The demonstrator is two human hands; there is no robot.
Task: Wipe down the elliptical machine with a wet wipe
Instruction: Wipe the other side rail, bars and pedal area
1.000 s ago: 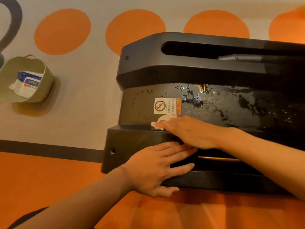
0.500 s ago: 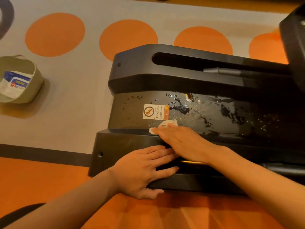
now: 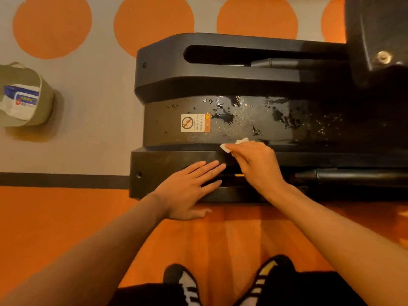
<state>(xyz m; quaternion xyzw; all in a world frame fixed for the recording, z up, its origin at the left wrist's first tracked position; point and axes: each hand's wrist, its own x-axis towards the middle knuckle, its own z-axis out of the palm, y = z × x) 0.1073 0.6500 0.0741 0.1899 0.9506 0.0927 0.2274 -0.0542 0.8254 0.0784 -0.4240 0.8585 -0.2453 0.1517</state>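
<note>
White, the one wet wipe (image 3: 241, 141) peeks from under my right hand (image 3: 257, 166), whose bent fingers press it onto the single black elliptical machine (image 3: 167, 85). My left hand (image 3: 187, 191) lies spread flat just beside. One warning sticker (image 3: 195, 123) sits beyond it, and one basket (image 3: 44, 102) far to its left.

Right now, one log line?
step: wiping | right hand: holds wipe on machine | left hand: flat on machine edge | wet patches on top
</note>
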